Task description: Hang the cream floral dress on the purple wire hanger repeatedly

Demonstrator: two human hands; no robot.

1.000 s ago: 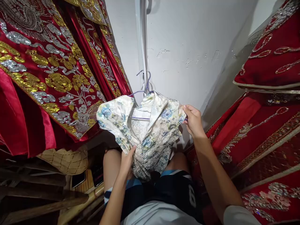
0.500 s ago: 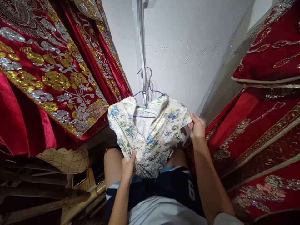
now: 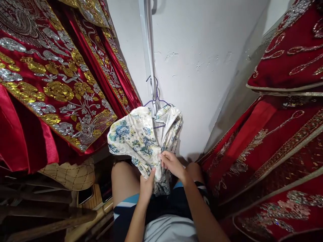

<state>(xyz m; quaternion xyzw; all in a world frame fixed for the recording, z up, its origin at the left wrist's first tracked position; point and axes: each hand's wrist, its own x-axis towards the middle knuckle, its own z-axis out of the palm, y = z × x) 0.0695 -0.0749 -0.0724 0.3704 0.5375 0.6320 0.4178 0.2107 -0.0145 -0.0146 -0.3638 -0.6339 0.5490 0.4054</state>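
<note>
Right hand: closed in a pinch, thumb and fingers of the right hand point(image 3: 172, 163) on the front opening's edge, at mid-front.
Left hand: gripping the lower front; the left hand point(image 3: 147, 185) has its thumb on the outer face, its other fingers mostly hidden by cloth.
Floral blouse: the floral blouse point(image 3: 137, 134) is on the hanger, in front of the wall and above the knees point(image 3: 124, 178); one sleeve is spread to the left, the lower part bunched between the thighs.
Handling: judged light, soft and limp; the sheen suggests slight slipperiness. Not brittle, though creasing appears likely.
Best hold: judged to be the doubled front edge or shoulder seams, rather than one loose layer.
Purple hanger: the hanger point(image 3: 163, 102) is thin, its lower bar visible in the neck opening; hook at the pale upright strip point(image 3: 148, 50), exact fixing not determinable.
Left edge: red embroidered cloth point(image 3: 60, 90), near the spread sleeve; contact cannot be confirmed. Sequins could snag.
Right edge: beaded red garments point(image 3: 267, 134), well apart from the blouse.
Open room: widest before the white wall point(image 3: 196, 87), right of the hanger; tighter left and below.
</note>
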